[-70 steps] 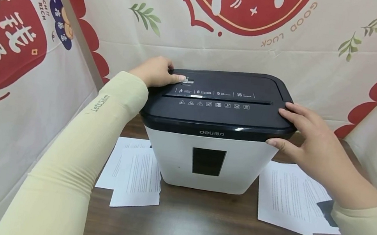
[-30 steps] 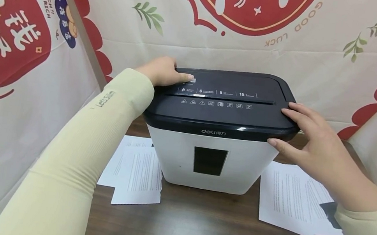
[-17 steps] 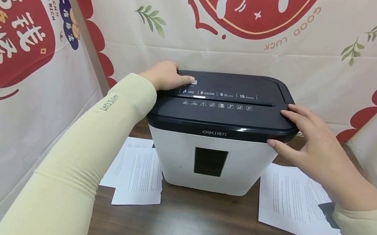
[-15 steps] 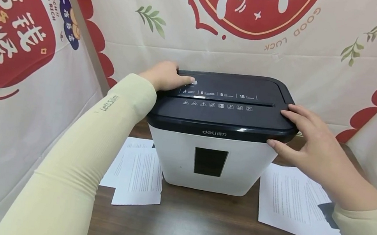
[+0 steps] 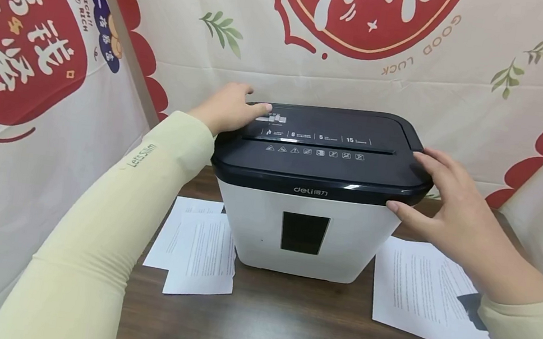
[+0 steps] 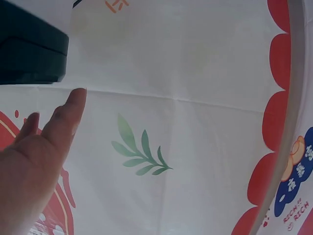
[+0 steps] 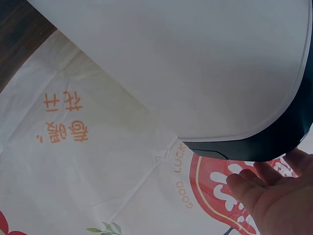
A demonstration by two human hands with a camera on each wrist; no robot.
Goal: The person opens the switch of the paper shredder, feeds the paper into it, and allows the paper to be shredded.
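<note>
A paper shredder with a white bin, a dark window and a black lid stands upright in the middle of the head view. My left hand is over the lid's back left corner, its thumb close to the slide switch. In the left wrist view, the fingers extend beside the lid's dark edge. At the lid's right end is my right hand, fingertips on the edge and thumb at the front rim. The right wrist view shows its relaxed fingers along the lid. Neither hand grips anything.
Printed sheets lie on the dark wooden table left of the shredder. More printed sheets lie on the right, partly beneath the right forearm in view. A printed cloth hangs close behind, with cloth sides left and right.
My left hand has lifted its thumb off the switch and drawn back left, uncovering the switch. My right fingertips have shifted slightly outward on the lid's edge. The shredder stays in place.
</note>
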